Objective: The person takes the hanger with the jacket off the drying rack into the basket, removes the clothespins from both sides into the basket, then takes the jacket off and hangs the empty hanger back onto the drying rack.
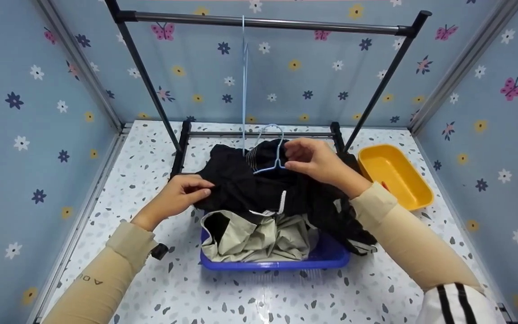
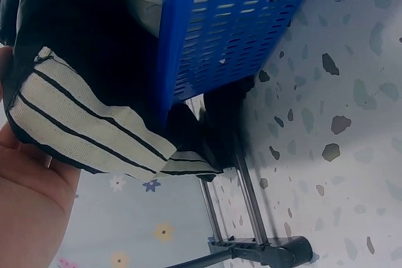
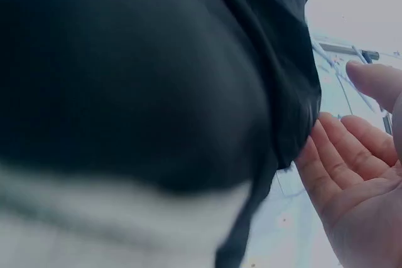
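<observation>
A black jacket [image 1: 236, 180] with a white zipper lies spread over a blue basket [image 1: 277, 265]. A light blue hanger [image 1: 265, 169] stands in its neck, hook upward. At the jacket's left side, my left hand [image 1: 176, 195] pinches the cloth between thumb and fingers; white fabric with black stripes [image 2: 81, 114] shows beside that hand in the left wrist view. My right hand [image 1: 315, 159] is beside the hanger's hook, fingers loosely bent. In the right wrist view its fairly straight fingers [image 3: 339, 155] touch the jacket's edge, with the thumb apart.
Beige clothing [image 1: 259, 238] fills the basket's front. Behind it stands a black clothes rack [image 1: 263, 21], where another light blue hanger [image 1: 244, 90] hangs from the rail. A yellow tub [image 1: 396, 175] sits on the right. Flowered walls enclose the speckled floor.
</observation>
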Demonstrator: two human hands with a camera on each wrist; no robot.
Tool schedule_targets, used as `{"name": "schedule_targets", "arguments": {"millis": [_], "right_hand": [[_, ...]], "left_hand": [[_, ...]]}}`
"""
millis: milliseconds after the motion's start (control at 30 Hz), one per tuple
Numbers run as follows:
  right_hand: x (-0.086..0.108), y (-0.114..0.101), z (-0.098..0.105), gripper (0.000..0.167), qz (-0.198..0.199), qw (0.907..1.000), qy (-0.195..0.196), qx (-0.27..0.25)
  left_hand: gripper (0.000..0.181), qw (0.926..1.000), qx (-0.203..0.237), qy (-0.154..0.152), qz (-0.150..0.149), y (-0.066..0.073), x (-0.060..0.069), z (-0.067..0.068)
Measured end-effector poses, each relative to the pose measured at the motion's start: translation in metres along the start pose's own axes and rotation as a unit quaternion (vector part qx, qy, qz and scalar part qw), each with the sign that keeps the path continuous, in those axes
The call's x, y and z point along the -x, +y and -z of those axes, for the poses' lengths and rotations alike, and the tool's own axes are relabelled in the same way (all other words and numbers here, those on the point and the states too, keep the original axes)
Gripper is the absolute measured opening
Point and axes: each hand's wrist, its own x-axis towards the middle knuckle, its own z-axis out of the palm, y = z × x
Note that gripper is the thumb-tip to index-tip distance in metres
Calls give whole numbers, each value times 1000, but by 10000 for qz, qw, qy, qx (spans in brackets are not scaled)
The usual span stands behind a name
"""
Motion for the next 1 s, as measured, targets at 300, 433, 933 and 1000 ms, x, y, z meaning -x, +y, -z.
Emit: {"name": "schedule_targets", "arguments": {"millis": [300, 433, 933, 1000], "right_hand": [[-10, -2, -18, 36, -87, 9981, -440, -422], [-9, -2, -22, 32, -167, 9962, -642, -562], [-5, -2, -21, 15, 162, 9985, -517, -54], [-4, -1, -18, 16, 231, 9985, -502, -36]], "left_hand": [[18, 9999, 53, -15, -86, -1, 2, 0], [18, 10000, 2, -3, -91, -2, 4, 0], [14, 9998, 132, 137, 0, 0, 2, 2], [14, 9996, 175, 213, 27, 1, 2, 2]]}}
